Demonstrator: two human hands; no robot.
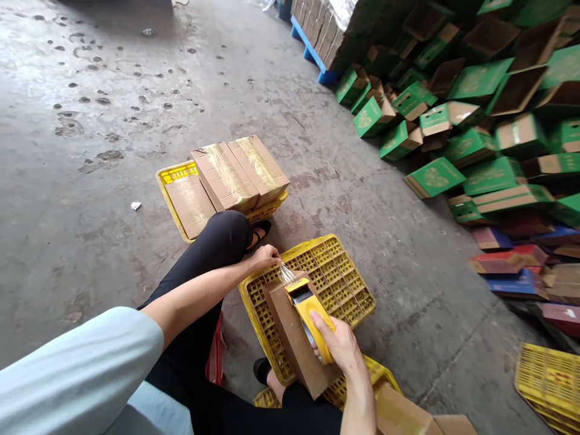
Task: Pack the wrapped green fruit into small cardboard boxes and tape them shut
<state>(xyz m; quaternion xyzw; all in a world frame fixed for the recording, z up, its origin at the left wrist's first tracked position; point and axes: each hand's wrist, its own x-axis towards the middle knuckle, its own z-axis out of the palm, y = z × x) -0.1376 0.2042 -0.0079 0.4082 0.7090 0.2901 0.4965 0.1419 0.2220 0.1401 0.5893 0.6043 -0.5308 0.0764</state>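
The cardboard box (289, 335) lies on the yellow crate (339, 284), its near end seeming to overhang the crate's edge. Over the crate, the right hand (342, 345) is wrapped firmly around a yellow tape dispenser (325, 323) held at the box. By the crate's left edge, the left hand (266, 258) is closed in a pinch on clear tape (286, 273) (the fingertips themselves are hard to make out). That tape looks bunched, so an uneven pull could crease it; a hard push on the overhanging end might tip the box.
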